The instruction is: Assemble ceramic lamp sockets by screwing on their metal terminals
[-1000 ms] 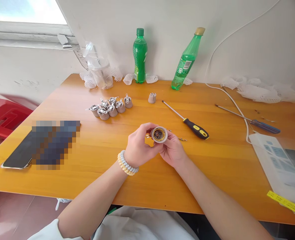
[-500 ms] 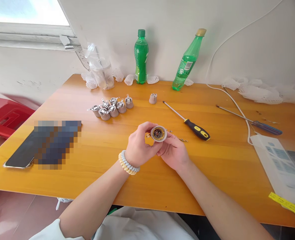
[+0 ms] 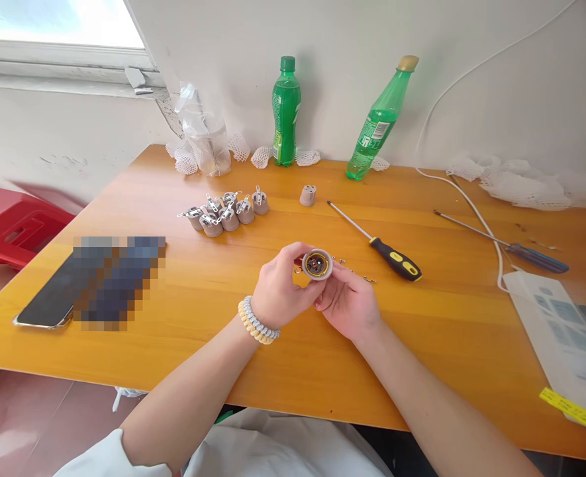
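Grey socket [image 3: 317, 265] in grip of left hand [image 3: 281, 283] and right hand [image 3: 353, 303]; far end hidden.

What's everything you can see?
held socket: 1, grey, centre
more sockets: about 8, brownish, back
metal bits: several, silver, centre
screwdrivers: 2, black and blue, right
bottles: 2, green, back
wrapped cup: 1, clear, back
foam nets: several, white, back
cable: 1, white, right
packet: 1, white, right
phone: 1, dark, left
stool: 1, red, left
table: 1, orange, middle
window: 1, white, left
wall: 1, white, back
wristbands: 2, pale, centre
hands: 2, bare, on held socket
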### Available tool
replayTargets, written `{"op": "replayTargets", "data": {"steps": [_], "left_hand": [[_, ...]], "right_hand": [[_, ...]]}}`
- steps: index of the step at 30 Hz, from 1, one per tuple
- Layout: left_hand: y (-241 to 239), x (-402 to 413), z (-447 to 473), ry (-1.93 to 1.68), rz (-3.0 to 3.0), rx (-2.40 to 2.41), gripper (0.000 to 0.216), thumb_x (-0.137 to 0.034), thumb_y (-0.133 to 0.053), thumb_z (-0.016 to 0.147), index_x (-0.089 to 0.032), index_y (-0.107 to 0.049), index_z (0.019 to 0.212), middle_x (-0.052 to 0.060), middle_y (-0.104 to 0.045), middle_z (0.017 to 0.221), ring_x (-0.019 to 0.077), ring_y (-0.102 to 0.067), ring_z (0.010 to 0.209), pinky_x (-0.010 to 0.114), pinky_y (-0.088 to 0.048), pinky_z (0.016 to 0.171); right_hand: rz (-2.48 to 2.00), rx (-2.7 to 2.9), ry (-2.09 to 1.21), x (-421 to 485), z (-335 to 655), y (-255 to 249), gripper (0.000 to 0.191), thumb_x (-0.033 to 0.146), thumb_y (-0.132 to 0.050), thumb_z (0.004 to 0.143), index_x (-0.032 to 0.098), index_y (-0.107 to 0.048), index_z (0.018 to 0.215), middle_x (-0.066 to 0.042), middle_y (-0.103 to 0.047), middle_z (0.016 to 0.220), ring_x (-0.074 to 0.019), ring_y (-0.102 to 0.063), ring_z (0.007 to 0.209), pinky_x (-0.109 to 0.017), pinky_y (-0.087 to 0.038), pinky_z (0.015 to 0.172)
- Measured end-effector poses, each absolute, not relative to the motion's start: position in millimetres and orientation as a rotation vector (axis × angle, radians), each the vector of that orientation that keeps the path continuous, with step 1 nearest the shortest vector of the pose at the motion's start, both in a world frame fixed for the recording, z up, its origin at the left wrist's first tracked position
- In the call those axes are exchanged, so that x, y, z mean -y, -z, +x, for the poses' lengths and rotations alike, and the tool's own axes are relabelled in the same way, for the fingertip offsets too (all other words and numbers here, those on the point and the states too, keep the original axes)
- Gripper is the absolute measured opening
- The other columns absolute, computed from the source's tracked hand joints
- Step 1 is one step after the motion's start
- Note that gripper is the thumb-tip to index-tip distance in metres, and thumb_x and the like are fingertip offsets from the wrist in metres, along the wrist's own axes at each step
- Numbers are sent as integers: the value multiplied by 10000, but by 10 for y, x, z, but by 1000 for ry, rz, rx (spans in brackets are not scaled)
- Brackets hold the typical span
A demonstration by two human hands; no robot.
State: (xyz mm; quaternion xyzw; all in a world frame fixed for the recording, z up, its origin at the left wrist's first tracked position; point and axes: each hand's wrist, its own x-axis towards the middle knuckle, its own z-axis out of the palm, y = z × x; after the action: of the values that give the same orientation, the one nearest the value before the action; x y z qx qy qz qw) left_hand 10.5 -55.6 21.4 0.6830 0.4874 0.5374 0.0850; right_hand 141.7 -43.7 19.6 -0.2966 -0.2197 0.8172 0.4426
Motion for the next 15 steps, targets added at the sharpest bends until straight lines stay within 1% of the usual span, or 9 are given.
{"op": "replayTargets", "data": {"steps": [6, 10, 13, 15], "left_hand": [[-188, 534, 90, -1632, 2102, -1439, 395, -171, -677, 712, -218, -457, 1037, 21, -685, 931, 131, -674, 782, 257, -562, 704], [-137, 503, 78, -1672, 2181, -1417, 362, -167, -667, 727, -219, -454, 1016, 29, -685, 943, 127, -667, 774, 251, -552, 698], [-128, 490, 77, -1540, 2057, -1502, 413, -202, -686, 713, -225, -424, 1032, 2, -683, 877, 120, -660, 708, 240, -540, 635], [-139, 490, 81, -1443, 1945, -1533, 459, -225, -699, 703, -232, -401, 1052, -14, -682, 857, 118, -660, 696, 237, -534, 623]], "right_hand": [[-713, 557, -2041, 443, 1433, -195, 128, 232, -548, 772, 194, -652, 837, -2, -623, 710, -112, -552, 554, -237, -460, 456], [-708, 529, -2044, 438, 1425, -178, 129, 239, -540, 794, 200, -653, 843, 6, -622, 716, -106, -557, 563, -230, -460, 461], [-728, 500, -2039, 430, 1409, -153, 125, 232, -541, 800, 188, -654, 828, -11, -639, 765, -105, -562, 591, -228, -476, 489], [-732, 467, -2044, 427, 1402, -141, 121, 220, -549, 794, 176, -656, 829, -21, -648, 786, -107, -566, 602, -226, -483, 499]]}}
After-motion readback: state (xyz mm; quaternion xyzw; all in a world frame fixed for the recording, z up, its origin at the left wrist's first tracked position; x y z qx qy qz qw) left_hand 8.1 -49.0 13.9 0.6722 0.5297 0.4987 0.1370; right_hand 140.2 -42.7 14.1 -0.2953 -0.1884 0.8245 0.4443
